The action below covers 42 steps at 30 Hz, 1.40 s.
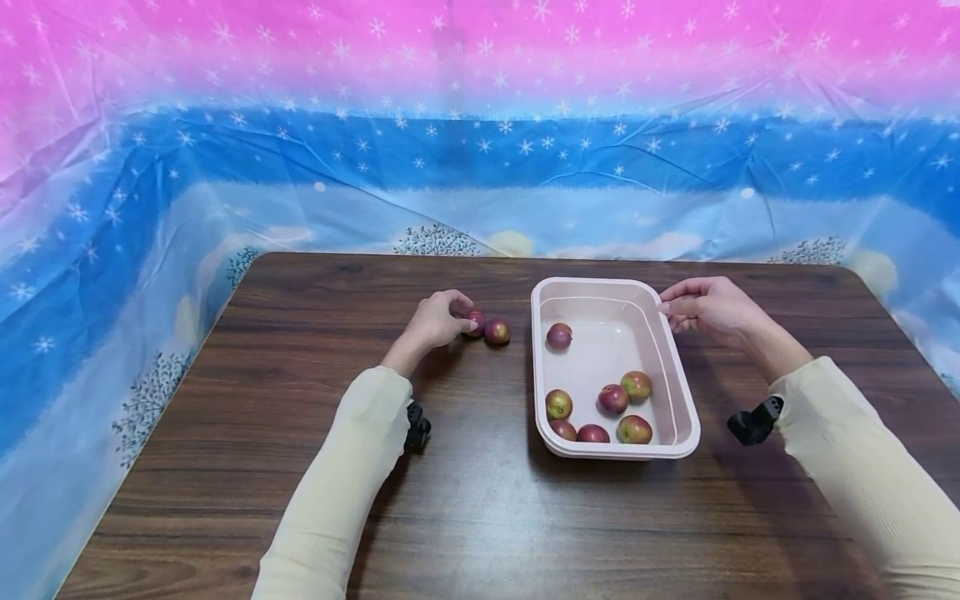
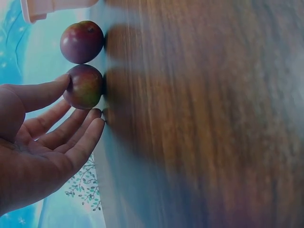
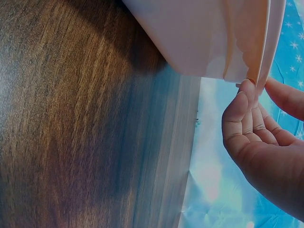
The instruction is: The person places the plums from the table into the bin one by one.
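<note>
My left hand is around a red-green plum on the table, its thumb against one side and its fingers at the other. Right beside that one sits a second plum, darker red in the left wrist view. With thumb and fingers, my right hand pinches the far right rim of a pale pink plastic basin. Several plums lie inside: one plum toward the far left, the others gathered at the near end. The right wrist view shows the fingertips right under the basin's lip.
The brown wood-grain table ends at a straight back edge with rounded corners. A pink and blue snowflake cloth hangs behind it and along the sides. Black wrist cameras are strapped over both pale yellow sleeves.
</note>
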{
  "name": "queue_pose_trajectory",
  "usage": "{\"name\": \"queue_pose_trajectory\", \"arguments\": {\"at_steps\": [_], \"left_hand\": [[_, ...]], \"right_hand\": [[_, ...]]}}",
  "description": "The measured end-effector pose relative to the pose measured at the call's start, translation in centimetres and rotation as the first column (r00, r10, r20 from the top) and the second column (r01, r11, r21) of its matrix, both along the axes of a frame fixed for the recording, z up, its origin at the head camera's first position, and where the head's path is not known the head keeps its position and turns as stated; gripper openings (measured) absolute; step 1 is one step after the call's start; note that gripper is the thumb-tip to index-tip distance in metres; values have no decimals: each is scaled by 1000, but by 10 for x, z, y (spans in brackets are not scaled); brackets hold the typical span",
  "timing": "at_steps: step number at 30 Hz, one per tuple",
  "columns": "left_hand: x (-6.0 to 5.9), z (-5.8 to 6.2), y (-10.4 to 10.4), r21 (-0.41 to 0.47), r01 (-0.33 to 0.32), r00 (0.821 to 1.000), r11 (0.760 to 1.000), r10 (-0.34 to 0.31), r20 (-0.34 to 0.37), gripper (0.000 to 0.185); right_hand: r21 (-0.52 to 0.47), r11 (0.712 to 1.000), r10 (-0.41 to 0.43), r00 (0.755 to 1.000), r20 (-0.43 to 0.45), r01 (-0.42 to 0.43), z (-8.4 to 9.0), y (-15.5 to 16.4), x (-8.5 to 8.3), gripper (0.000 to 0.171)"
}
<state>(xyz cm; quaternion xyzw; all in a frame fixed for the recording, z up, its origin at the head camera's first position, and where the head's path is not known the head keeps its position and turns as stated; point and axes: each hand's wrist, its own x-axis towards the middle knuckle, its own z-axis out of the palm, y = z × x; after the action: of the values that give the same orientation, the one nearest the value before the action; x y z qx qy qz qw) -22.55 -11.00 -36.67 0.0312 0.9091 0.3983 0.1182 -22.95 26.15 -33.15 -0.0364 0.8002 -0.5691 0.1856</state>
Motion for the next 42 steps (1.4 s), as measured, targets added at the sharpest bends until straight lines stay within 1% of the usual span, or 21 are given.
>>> {"name": "queue_pose_trajectory", "arguments": {"at_steps": [8, 16, 21, 28, 42], "left_hand": [[1, 2, -5, 15, -14, 1000, 1000, 14, 14, 30], [3, 6, -10, 19, -20, 1000, 1000, 20, 9, 31], [4, 8, -12, 24, -26, 1000, 999, 26, -3, 30], [7, 13, -15, 44, -35, 999, 998, 35, 3, 31], [10, 25, -17, 115, -48, 998, 992, 51, -21, 31]], "right_hand": [[24, 1000, 4, 1000, -6, -4, 1, -1, 1, 34], [76, 997, 14, 1000, -9, -14, 1, 1, 1, 39], [39, 999, 0, 1000, 8, 0, 2, 1, 1, 35], [54, 999, 2, 1000, 7, -2, 2, 0, 1, 38], [32, 999, -11, 1000, 12, 10, 3, -1, 2, 36]]}}
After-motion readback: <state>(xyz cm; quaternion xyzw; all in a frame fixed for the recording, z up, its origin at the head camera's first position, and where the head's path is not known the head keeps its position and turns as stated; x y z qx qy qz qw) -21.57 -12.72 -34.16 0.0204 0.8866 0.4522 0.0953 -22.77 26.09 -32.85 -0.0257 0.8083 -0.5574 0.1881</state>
